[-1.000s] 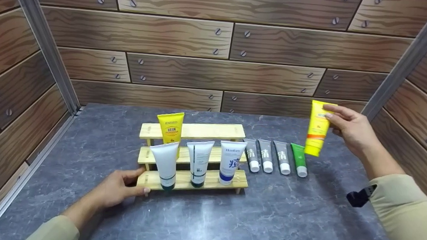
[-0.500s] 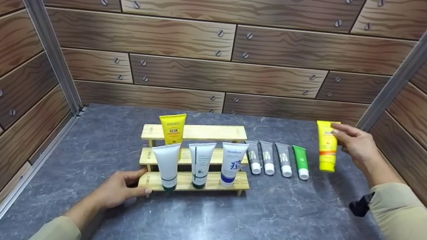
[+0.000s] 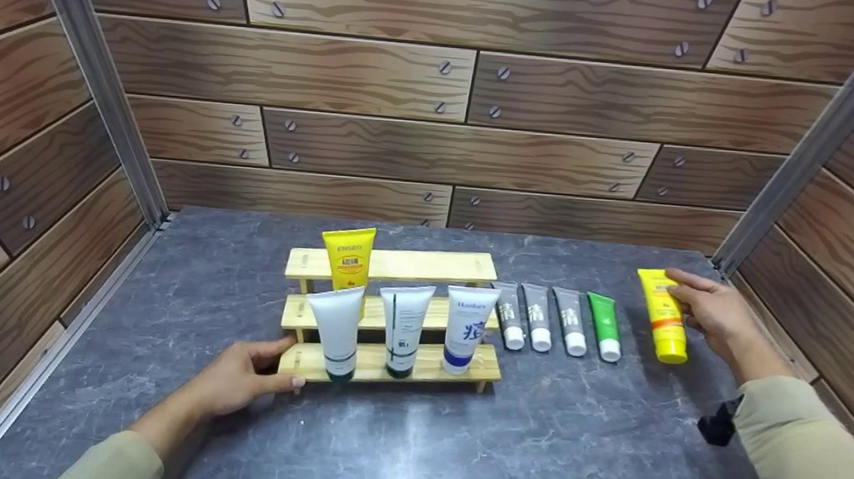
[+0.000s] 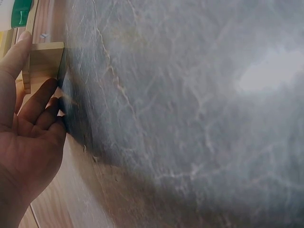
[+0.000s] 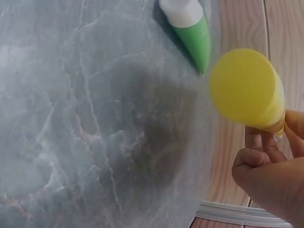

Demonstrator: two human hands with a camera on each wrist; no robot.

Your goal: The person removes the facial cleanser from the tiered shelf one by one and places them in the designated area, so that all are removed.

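Note:
My right hand [image 3: 718,318] pinches a yellow squeeze tube [image 3: 663,315] near its flat end, to the right of a green tube [image 3: 604,325]. The tube leans with its round cap [image 5: 243,86] toward me, close over the table. My left hand [image 3: 240,379] grips the left end of the lowest step of a three-tier wooden display rack [image 3: 428,379], thumb at the front edge. Its fingers [image 4: 40,102] lie beside the wooden end. Three white tubes stand cap-down on that step, one with blue lettering [image 3: 468,325]. Behind them, another yellow tube [image 3: 349,260] stands on the middle step.
Three grey tubes with white caps [image 3: 536,318] lie side by side between the rack and the green tube. The grey marbled table [image 3: 533,435] is bounded by wood-patterned walls [image 3: 373,149] with metal corner posts [image 3: 810,138].
My right hand has lowered the yellow tube toward the table and shifted it right, tilting its cap end toward me. The left hand keeps its place on the rack; the head view shifts slightly.

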